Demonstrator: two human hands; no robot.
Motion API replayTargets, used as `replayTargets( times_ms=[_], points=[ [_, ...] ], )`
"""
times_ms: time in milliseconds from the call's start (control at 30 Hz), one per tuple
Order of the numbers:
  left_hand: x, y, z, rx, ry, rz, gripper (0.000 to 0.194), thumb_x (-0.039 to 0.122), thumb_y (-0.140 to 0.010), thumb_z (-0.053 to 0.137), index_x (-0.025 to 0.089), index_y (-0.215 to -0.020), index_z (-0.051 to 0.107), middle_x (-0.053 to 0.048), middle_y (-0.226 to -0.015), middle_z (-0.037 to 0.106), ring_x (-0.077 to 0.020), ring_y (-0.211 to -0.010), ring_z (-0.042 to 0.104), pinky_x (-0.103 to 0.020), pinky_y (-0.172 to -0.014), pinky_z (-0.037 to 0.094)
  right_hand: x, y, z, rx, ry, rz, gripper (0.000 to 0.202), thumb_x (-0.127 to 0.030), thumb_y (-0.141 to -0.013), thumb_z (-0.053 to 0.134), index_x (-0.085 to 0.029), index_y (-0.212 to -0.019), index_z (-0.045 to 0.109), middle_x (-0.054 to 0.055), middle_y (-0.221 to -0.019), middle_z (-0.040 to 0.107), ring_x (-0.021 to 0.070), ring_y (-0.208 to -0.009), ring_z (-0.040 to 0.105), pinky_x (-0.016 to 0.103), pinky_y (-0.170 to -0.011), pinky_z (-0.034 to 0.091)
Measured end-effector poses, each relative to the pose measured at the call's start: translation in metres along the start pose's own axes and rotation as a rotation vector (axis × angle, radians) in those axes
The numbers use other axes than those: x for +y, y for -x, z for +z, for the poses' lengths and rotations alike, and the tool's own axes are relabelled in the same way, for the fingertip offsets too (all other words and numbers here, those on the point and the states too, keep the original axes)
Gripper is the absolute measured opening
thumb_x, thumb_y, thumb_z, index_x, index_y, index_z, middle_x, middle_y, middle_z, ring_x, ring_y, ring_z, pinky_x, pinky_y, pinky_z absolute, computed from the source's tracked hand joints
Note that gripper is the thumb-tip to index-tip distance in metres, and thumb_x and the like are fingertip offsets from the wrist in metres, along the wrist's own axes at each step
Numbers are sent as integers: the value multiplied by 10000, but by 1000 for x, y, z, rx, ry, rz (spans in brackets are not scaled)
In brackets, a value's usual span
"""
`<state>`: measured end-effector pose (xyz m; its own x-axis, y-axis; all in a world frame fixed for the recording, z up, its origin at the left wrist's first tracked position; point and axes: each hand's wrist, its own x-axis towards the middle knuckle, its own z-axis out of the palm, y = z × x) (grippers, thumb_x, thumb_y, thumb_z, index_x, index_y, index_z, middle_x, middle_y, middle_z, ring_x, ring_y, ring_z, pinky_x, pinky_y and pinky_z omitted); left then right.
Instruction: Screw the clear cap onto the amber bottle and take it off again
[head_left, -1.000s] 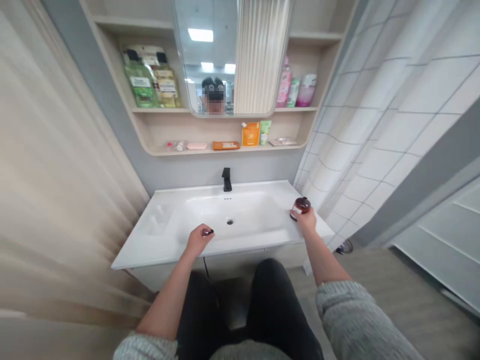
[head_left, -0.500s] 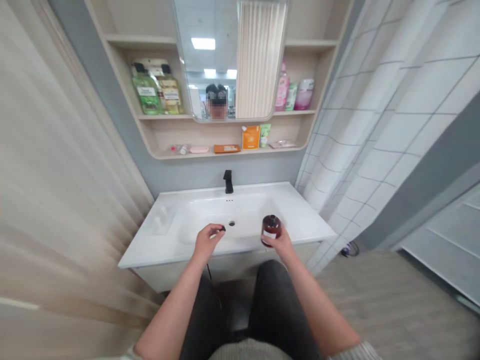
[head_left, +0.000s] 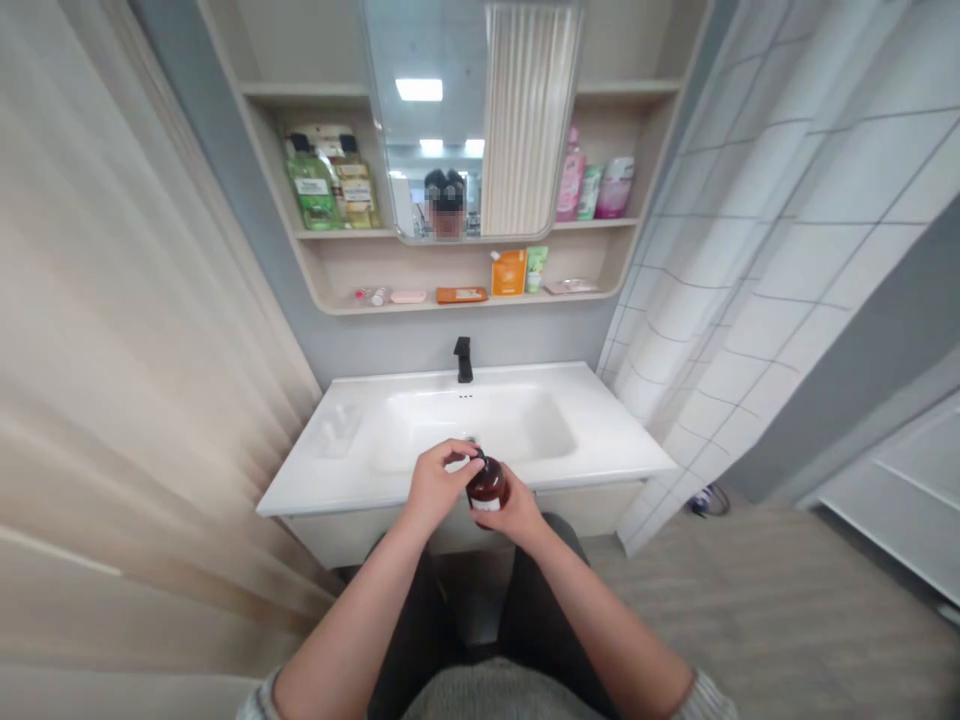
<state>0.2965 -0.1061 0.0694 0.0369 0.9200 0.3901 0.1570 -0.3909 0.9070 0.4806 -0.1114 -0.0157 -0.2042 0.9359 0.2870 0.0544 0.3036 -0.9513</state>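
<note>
A dark brown bottle [head_left: 487,482] with a white label is held upright in front of the sink's near edge. My right hand [head_left: 516,510] wraps round its body from the right. At the bottle's neck, my left hand [head_left: 444,478] pinches a small black cap [head_left: 478,455] between thumb and fingers. The cap sits at the mouth of the bottle; whether it is threaded on cannot be seen. Behind both hands lies the white sink basin [head_left: 525,420], its drain partly covered by my left hand.
A black faucet [head_left: 463,360] stands behind the basin. Above it, a shelf unit [head_left: 322,290] holds several bottles, an orange pouch [head_left: 509,273] and a green tube [head_left: 535,270] around a mirror [head_left: 431,120]. Curtains hang at left and right. A clear dish [head_left: 335,432] sits on the counter's left.
My right hand has brought the bottle left and nearer to me. My left hand has moved right, carrying the black cap from above the basin to the bottle's mouth.
</note>
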Motion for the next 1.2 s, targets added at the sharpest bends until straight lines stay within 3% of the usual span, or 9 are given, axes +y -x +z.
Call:
replayTargets(
  times_ms=[267, 500, 600, 800, 900, 967, 1033, 1133, 1200],
  points=[
    [18, 2, -4, -57, -234, 104, 68, 280, -831, 798, 249, -891, 795, -56, -978, 830, -236, -899, 761, -403, -880, 616, -4, 4, -1, 9, 15, -18, 738, -314, -652, 952, -277, -1335, 675, 50, -1175, 809, 312, -1077, 776, 472, -992, 639],
    [42, 5, -4, -97, -586, 234, 105, 230, -873, 760, 260, -831, 668, -46, -881, 705, -245, -863, 673, -392, -825, 559, -12, 7, 0, 46, 134, -43, 703, -303, -654, 942, -275, -1309, 689, 43, -1171, 803, 298, -1026, 765, 447, -968, 634],
    [50, 4, -7, -209, -607, 248, 108, 152, -865, 698, 259, -880, 698, -59, -931, 721, -261, -911, 692, -408, -870, 575, -10, 8, 0, 48, 148, -34, 707, -316, -641, 952, -271, -1297, 693, 38, -1148, 802, 296, -1009, 759, 437, -934, 634],
    [53, 2, -19, -437, -443, 280, 584, 15, -775, 586, 274, -1265, 773, -62, -1284, 787, -276, -1200, 737, -443, -1129, 569, -10, 10, 0, 19, 121, -29, 712, -325, -647, 951, -264, -1309, 695, 35, -1114, 801, 292, -999, 755, 427, -928, 629],
    [58, 1, -19, -355, -584, 309, 456, 136, -860, 690, 243, -1297, 759, -110, -1350, 743, -309, -1255, 708, -456, -1152, 554, -12, 10, 0, 7, 121, -23, 711, -315, -653, 944, -249, -1316, 695, 40, -1121, 799, 275, -978, 748, 405, -915, 625],
    [62, -1, -20, -313, -720, 277, 285, 247, -929, 711, 227, -1205, 779, -119, -1174, 762, -309, -1103, 736, -451, -1051, 592, -13, 10, 0, 1, 129, -16, 728, -311, -645, 948, -257, -1325, 695, 44, -1164, 798, 277, -1000, 748, 410, -936, 621],
    [68, -4, -22, -393, -797, 276, 184, 234, -957, 674, 233, -1100, 790, -102, -1035, 751, -291, -999, 733, -433, -972, 604, -13, 10, -1, -2, 128, -10, 729, -310, -636, 954, -262, -1317, 698, 45, -1185, 798, 285, -1024, 750, 420, -955, 617],
    [78, -5, -28, -572, -765, 369, 357, 71, -907, 600, 256, -1156, 777, -86, -1172, 752, -274, -1171, 705, -414, -1063, 574, -13, 12, -2, -8, 130, -15, 742, -313, -631, 960, -247, -1321, 695, 47, -1171, 801, 290, -1043, 751, 428, -976, 610],
    [83, -5, -30, -550, -780, 365, 429, 93, -910, 623, 248, -1294, 737, -97, -1310, 731, -281, -1273, 675, -433, -1133, 543, -15, 13, -2, -18, 125, -18, 753, -321, -634, 960, -236, -1332, 689, 50, -1166, 802, 286, -1047, 750, 425, -983, 608]
  ],
)
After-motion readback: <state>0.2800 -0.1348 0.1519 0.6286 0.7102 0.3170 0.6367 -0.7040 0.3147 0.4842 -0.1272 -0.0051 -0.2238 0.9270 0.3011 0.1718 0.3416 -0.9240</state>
